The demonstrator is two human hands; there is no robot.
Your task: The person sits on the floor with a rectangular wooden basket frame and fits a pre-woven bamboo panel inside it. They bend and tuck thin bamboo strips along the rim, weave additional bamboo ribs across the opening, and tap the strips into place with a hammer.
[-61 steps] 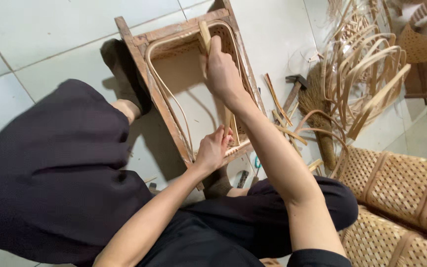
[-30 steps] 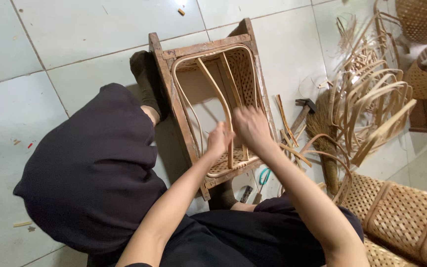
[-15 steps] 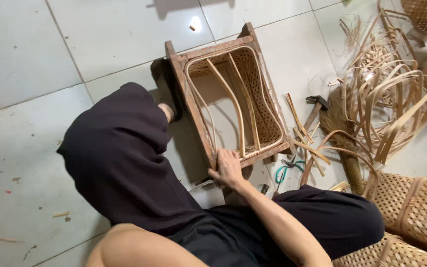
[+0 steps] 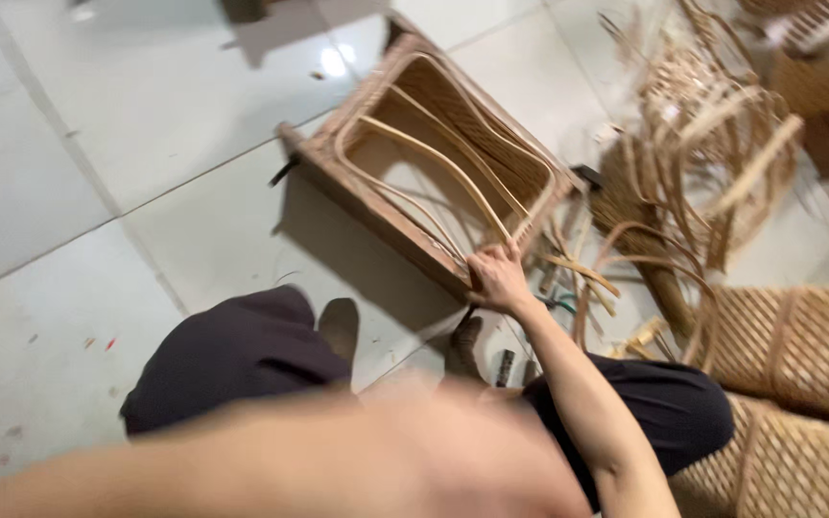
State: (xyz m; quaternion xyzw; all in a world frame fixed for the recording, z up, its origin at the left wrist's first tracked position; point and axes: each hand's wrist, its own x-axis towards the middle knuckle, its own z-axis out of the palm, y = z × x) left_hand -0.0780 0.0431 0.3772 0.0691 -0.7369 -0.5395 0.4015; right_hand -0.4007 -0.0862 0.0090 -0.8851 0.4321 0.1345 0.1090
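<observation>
Pale grey tiled floor [image 4: 146,173] fills most of the view, seen from above, with dark grout lines and a few small specks.

Blurred bare arm crosses the bottom of the frame, too smeared to read; the left hand itself does not show, so its grip cannot be told.

Dark trouser legs [image 4: 232,360] folded on the floor, one knee at lower left, the other at lower right.

Rectangular brown wooden frame with a woven cane side panel [image 4: 424,144] lies tilted on the tiles, just beyond the knees. Inside it run several pale bent rattan strips [image 4: 438,158], looped along the rim and across the opening.

Tangled heap of loose curved rattan strips [image 4: 712,144] sits to the right of the frame, near it but apart.

Woven honey-coloured cane panels [image 4: 798,336] lie at the lower right, beside the right knee.

Right hand [image 4: 498,278] rests on the near corner of the frame, fingers curled and pressed onto the wood where the bent strips meet the edge; whether a strip is pinched under the fingers is unclear.

Small dark tools [image 4: 506,366] lie on the tiles between frame and legs, too blurred to name.
</observation>
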